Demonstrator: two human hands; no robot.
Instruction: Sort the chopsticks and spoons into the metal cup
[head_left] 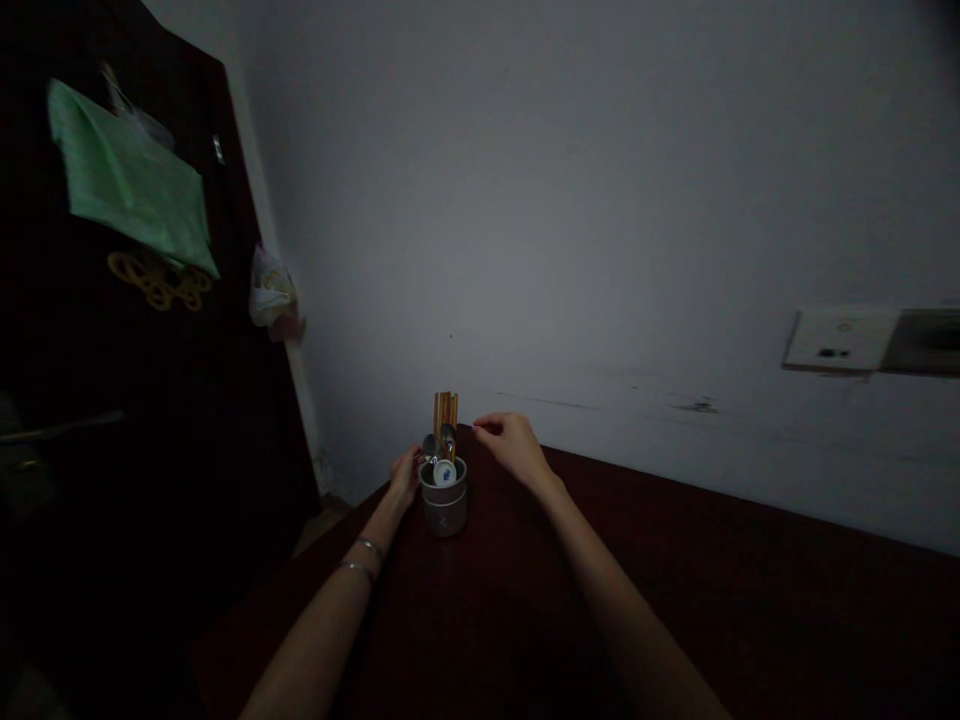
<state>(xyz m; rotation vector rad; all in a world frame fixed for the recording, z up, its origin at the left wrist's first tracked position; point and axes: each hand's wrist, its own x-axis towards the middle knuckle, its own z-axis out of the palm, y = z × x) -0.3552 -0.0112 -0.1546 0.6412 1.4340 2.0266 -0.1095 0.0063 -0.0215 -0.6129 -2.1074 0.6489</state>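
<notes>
A grey utensil holder (445, 512) stands upright on the dark table. Several wooden chopsticks (445, 410) rise from the back of it. Two metal spoons (430, 447) lean inside, and a white spoon with a blue mark (445, 473) shows at the front rim. My left hand (406, 474) is curled against the holder's left side, its fingers partly hidden behind the rim. To the right of the chopsticks, my right hand (510, 440) hovers with thumb and fingertips pinched together. No object shows between them, and they are apart from the chopsticks.
The dark red table (480, 630) narrows to a corner by the pale wall (555, 220). At left is a dark door (247, 400) with a green cloth (135, 180) hanging on it. A plastic bag (271, 290) hangs beside the frame. A wall socket (840, 340) is at right.
</notes>
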